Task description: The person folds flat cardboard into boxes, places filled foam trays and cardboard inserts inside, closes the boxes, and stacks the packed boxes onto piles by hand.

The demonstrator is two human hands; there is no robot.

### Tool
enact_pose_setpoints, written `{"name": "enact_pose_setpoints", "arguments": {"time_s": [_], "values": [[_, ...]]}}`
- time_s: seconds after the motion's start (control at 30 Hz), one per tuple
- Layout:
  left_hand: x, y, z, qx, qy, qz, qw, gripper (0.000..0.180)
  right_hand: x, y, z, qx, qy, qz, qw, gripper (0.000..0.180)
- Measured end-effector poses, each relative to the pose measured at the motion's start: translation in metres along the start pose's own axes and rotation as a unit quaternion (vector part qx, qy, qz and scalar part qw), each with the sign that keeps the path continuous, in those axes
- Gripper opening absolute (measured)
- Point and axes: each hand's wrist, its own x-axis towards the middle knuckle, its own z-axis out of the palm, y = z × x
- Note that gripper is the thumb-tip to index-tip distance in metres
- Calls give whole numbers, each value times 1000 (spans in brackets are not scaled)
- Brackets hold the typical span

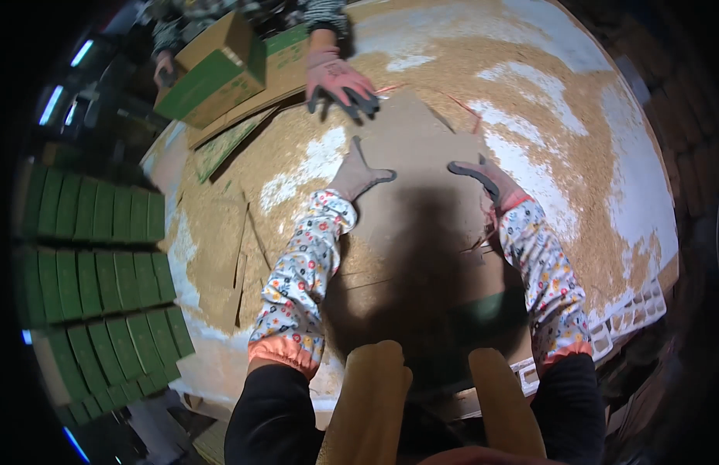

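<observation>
A brown cardboard sheet [421, 167] lies before me, with more cardboard beneath its far end. At its left edge is my left hand [355, 172], in a pinkish-grey glove with dark fingertips; the thumb rests across the top and the fingers run along the side. My right hand [495, 181], gloved alike, clasps the right edge, thumb pointing inward over the sheet. Together they hold it from both sides. Floral sleeve covers reach my wrists. My shadow darkens the sheet's near half, where a green patch [483, 314] shows dimly. Torn reddish strips [487, 217] stick out by my right hand.
Brown sawdust-like debris covers the white table [646, 201]. Across it, a person's gloved hand [340, 81] spreads near the sheet; their other hand [165, 71] touches a green-and-brown carton [220, 81]. Green cartons [103, 205] stack at left. A white plastic crate [634, 314] sits right.
</observation>
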Motion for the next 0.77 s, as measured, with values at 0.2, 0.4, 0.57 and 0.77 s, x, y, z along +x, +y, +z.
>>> {"name": "enact_pose_setpoints", "arguments": {"time_s": [0.2,0.4,0.57,0.77], "values": [[-99,44,-26,43,119,-70,990,93,-43,10,30,123,-73,0,990,30],[-265,-46,-149,272,341,-184,881,76,-33,44,60,-89,-101,-176,975,32],[-398,-169,-248,195,483,-446,728,78,-37,28,107,78,-80,119,987,36],[-429,-225,-261,-452,420,-370,695,54,-43,51,164,-340,-211,-250,882,60]]}}
